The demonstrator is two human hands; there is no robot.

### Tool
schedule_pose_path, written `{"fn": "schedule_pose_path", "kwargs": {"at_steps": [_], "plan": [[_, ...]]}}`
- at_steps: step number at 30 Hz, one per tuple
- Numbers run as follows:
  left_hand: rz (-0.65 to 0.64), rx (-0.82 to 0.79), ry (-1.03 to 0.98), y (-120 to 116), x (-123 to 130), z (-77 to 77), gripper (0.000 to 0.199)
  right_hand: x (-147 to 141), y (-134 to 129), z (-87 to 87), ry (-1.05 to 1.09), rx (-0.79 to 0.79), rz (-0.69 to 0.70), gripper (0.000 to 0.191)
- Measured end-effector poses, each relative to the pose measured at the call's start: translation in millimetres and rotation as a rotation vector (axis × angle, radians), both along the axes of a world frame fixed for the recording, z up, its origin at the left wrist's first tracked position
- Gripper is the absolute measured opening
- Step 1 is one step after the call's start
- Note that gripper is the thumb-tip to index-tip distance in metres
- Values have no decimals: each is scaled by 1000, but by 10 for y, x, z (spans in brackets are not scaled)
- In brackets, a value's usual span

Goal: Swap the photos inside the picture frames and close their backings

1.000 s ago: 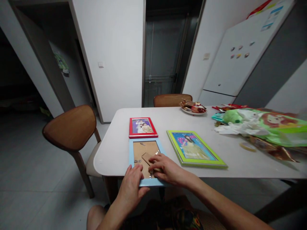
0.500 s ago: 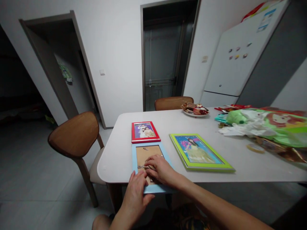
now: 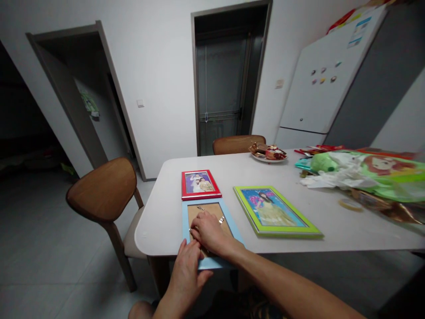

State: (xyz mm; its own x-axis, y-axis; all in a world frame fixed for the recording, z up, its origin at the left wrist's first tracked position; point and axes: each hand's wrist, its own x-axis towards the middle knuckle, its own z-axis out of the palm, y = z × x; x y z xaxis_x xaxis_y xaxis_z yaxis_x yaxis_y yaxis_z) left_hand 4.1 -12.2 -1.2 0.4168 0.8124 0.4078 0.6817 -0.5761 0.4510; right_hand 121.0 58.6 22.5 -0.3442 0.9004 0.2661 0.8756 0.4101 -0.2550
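A light-blue picture frame (image 3: 233, 226) lies face down at the table's near edge, its brown backing board (image 3: 212, 209) showing. Small metal clips (image 3: 222, 219) sit around the board's edges. My left hand (image 3: 190, 261) grips the frame's near left corner, fingers on top and thumb at the front edge. Bent over the board, my right hand (image 3: 207, 230) has its fingertips closed at a clip (image 3: 190, 230) on the left side, mostly covering it. Beyond the blue frame, touching or nearly so, is a red picture frame (image 3: 201, 196). A green picture frame (image 3: 282, 231) lies face up to the right.
Behind on the white table (image 3: 156, 221) stands a plate (image 3: 270, 159) with wrapped items. Bags and crumpled wrapping (image 3: 365, 170) and a tape roll (image 3: 350, 205) lie at the right. One wooden chair (image 3: 102, 188) is at the left, another (image 3: 237, 145) at the far side.
My right hand has shifted left and slightly away from me across the backing board, uncovering the right-side clip. My left hand stays on the frame's corner. The view has turned slightly.
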Motion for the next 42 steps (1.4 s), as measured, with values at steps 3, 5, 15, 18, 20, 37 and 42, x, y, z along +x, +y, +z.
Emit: {"fn": "schedule_pose_path", "kwargs": {"at_steps": [3,5,15,18,20,37,42], "plan": [[4,6,-9,3,-4,-17,44,-4,37,-16,15,-9,-48,17],[9,11,-12,8,-9,-30,50,34,98,-23,32,-12,-42,18],[-7,-36,2,9,-31,-22,46,219,383,5,94,18,-185,28],[-14,-60,6,7,-30,-23,40,297,180,81,111,-7,-99,33],[-13,-76,-5,0,-27,-21,37,392,2,123,105,-76,-20,34],[124,-507,-1050,223,2,256,43,400,-293,525,279,-19,43,32],[244,-611,-1175,299,-451,293,52,554,-248,432,313,-49,-5,34]]}}
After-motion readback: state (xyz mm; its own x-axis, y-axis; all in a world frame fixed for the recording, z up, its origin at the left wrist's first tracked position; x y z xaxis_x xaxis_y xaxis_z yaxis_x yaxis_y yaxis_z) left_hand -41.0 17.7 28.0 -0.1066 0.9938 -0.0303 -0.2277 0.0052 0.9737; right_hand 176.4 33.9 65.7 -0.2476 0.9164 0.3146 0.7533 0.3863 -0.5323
